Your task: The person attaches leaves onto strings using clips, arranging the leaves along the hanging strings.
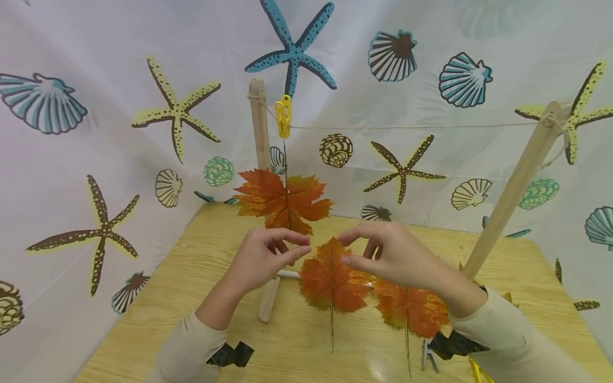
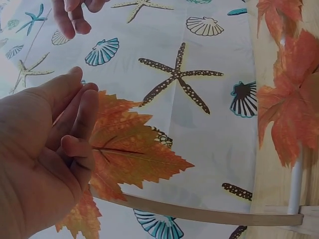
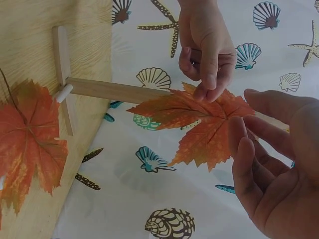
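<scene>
An orange-red artificial maple leaf (image 1: 282,199) hangs by its stem from a yellow clothespin (image 1: 283,118) on a string. At the lower edge of this leaf, my left hand (image 1: 268,258) has its thumb and fingers loosely bent, a small gap between them. The right hand (image 1: 390,250) is raised opposite it, fingers relaxed and apart with nothing between them. Its fingertips overlap a second maple leaf (image 1: 332,284), which lies on the table below. In the right wrist view the hanging leaf (image 3: 199,119) is between the two hands.
Wooden posts (image 1: 517,186) carry the string (image 1: 412,127) across the back. A third maple leaf (image 1: 409,311) lies near the right forearm, with a grey clothespin (image 1: 428,356) and something yellow (image 1: 479,371) beside it. A white rod (image 1: 289,274) runs behind the leaves on the wooden table (image 1: 158,319).
</scene>
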### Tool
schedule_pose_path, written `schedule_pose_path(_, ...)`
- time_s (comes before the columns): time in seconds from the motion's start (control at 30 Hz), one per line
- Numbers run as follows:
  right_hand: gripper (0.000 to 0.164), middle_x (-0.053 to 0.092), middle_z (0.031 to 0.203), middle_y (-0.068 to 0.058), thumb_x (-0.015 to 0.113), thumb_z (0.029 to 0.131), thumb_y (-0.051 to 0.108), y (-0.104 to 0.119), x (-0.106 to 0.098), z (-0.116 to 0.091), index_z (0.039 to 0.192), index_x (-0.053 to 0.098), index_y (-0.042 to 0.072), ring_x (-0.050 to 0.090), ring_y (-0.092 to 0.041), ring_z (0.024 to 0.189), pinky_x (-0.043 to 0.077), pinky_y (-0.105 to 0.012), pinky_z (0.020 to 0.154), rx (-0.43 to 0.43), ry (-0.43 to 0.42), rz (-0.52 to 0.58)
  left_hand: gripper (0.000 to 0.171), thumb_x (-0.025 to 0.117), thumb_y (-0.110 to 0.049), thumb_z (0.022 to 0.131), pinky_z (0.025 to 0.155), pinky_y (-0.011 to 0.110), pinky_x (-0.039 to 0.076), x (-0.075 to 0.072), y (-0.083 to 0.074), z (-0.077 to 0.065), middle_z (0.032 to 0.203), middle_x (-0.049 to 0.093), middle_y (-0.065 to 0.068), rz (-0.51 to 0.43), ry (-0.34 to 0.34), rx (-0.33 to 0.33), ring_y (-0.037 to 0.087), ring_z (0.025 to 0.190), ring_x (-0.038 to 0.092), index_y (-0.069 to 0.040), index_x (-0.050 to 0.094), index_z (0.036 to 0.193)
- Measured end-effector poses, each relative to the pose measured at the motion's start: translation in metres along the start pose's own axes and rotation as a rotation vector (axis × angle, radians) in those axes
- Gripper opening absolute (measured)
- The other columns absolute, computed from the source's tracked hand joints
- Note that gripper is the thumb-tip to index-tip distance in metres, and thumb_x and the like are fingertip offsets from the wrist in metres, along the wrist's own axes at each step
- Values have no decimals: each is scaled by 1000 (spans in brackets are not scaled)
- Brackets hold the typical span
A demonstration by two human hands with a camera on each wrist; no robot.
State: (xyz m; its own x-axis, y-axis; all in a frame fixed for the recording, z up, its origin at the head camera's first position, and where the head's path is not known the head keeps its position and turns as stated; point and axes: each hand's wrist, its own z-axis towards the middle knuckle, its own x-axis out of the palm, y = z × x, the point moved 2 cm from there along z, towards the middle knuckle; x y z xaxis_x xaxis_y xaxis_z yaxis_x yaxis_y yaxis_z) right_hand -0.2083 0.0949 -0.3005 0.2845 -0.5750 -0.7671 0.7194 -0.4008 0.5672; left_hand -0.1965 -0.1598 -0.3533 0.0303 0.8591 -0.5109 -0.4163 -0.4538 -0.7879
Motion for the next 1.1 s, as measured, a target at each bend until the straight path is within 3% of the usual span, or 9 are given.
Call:
schedule_pose_path(0.17,30,72,115,-2,74,92,22,-4,5,-2,120,70,13,62,2,66,56,-23,68,-3,12,9,19,78,-26,88,51,26,49,4,8,-4,103,77,0,-11,33,-26,15,63,63,-20,79,105)
schedule_pose_path(0.3,29,71,116,-3,74,92,23,-5,9,-3,119,70,12,62,1,66,56,-24,66,5,26,23,18,77,-26,89,51,26,50,7,11,-5,106,76,1,-26,56,-11,12,62,63,-21,78,106)
schedule_pose_path(0.67,27,72,113,-3,73,93,24,-17,20,-9,117,71,13,62,0,64,56,-25,61,9,79,80,14,75,-27,91,51,26,49,22,23,-8,99,76,-5,-31,112,-45,13,63,62,-24,78,104)
schedule_pose_path(0.97,27,73,114,-2,73,93,26,-27,32,-16,118,71,15,62,-2,63,55,-26,60,73,124,135,16,75,-27,90,52,24,46,36,32,-11,102,76,0,-57,154,-37,10,62,57,-22,79,105)
schedule_pose_path(1.1,27,73,112,0,73,93,28,-31,36,-20,117,71,17,61,-3,62,55,-25,59,89,129,152,15,75,-26,91,51,23,46,41,34,-11,101,76,1,-68,172,-46,16,61,59,-20,79,104)
